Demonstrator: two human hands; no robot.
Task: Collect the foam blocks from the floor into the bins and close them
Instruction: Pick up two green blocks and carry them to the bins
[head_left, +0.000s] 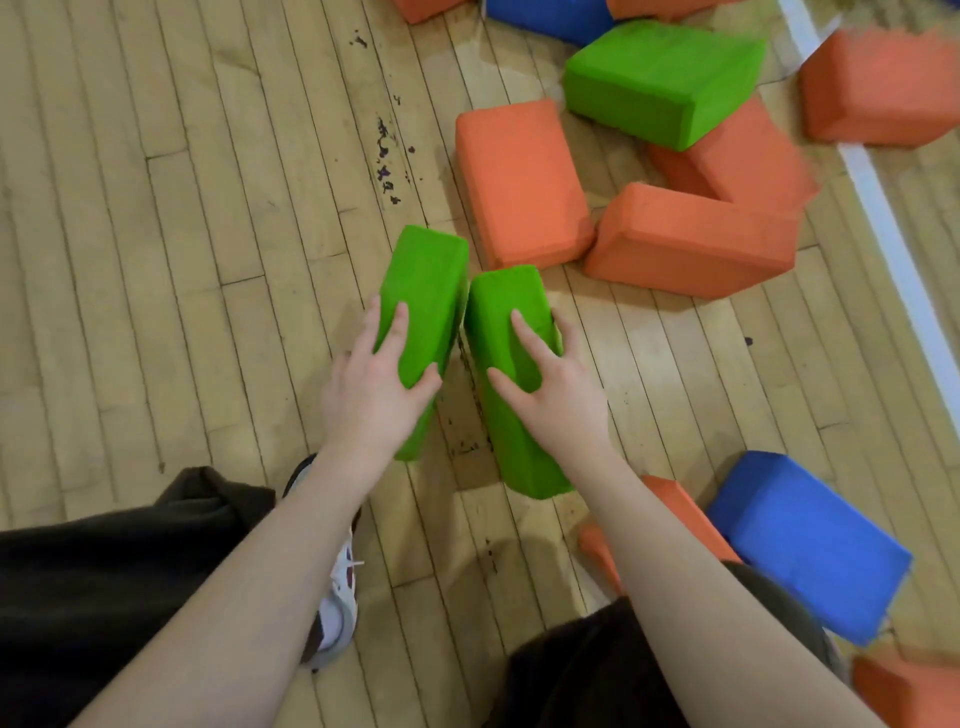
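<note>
You are standing on a pale wooden plank floor (156, 234), marked with dark specks and crossed by a white painted line (883, 218) running along the far right. Your left hand (379, 384) is gripping the left green block (423, 291), fingers over its top and thumb curled round its near side. Your right hand (550, 384) is gripping the right green block (504, 332) the same way. The two blocks are standing side by side, their far ends nearly touching.

Orange blocks (519, 182) and a large green block (660, 83) are lying scattered far right, and a blue block (810, 540) is sitting near right. The blocks along the top and lower right edges are cut off, the far right ones blurred. Your right forearm is hiding part of an orange block beside it.
</note>
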